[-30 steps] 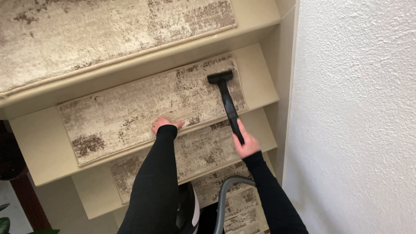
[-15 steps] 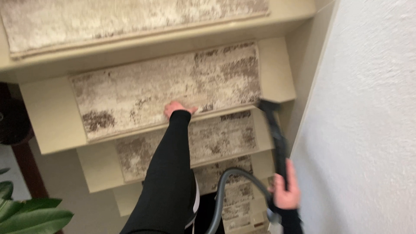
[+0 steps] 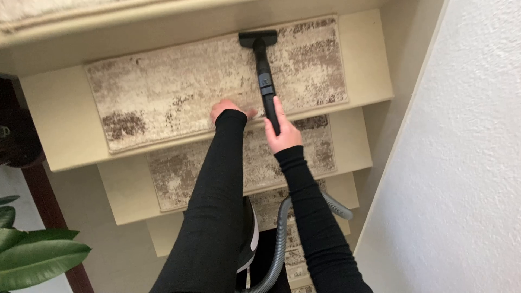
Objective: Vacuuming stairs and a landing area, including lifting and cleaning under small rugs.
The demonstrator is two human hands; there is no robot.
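**Vacuum wand on the carpeted stair**

On the stair tread rug (image 3: 179,92) we press our left hand (image 3: 227,108), fingers mostly hidden behind the wrist, so we cannot tell how far it is spread. Our right hand (image 3: 282,130) is wrapped around the black vacuum wand (image 3: 266,81), whose nozzle (image 3: 258,38) sits at the rug's far edge. Below, the grey hose (image 3: 279,239) curves beside the vacuum body (image 3: 248,239).

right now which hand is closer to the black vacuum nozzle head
Right. The right hand grips the wand leading straight up to the nozzle head; the left hand lies flat on the stair rug, off to the nozzle's lower left.
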